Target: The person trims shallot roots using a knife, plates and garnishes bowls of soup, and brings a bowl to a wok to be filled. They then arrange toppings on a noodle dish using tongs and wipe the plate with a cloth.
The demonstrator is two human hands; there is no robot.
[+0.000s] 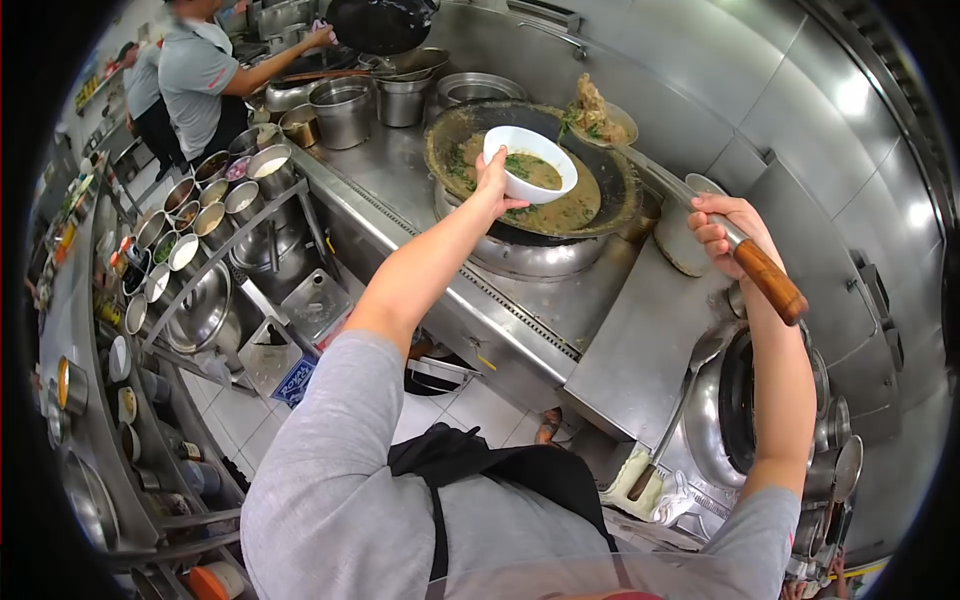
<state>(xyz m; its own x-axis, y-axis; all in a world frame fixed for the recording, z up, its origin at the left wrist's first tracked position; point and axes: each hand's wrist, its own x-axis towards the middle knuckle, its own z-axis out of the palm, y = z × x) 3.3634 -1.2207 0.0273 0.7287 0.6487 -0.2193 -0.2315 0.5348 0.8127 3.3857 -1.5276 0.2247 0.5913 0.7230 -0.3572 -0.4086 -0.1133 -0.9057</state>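
My left hand (pixel 494 183) grips the rim of a white bowl (pixel 542 150), holding it tilted over a large dark wok (pixel 626 200). Inside the bowl lies brownish broth with green leaves. The same kind of leafy brown soup (pixel 578 208) fills the wok. My right hand (pixel 728 228) is wrapped round the handle of a long metal ladle (pixel 660 172) with a wooden end. Its scoop, heaped with chunky food (pixel 597 112) and some greens, is raised above the wok's far right edge, apart from the bowl.
Several metal pots (pixel 342 112) stand left of the wok. Ingredient containers (pixel 243 200) crowd a rack at left. Another person (pixel 200 75) works at the far left with a black wok (pixel 382 22). A second ladle (pixel 690 385) lies to my right, near a cloth (pixel 672 497).
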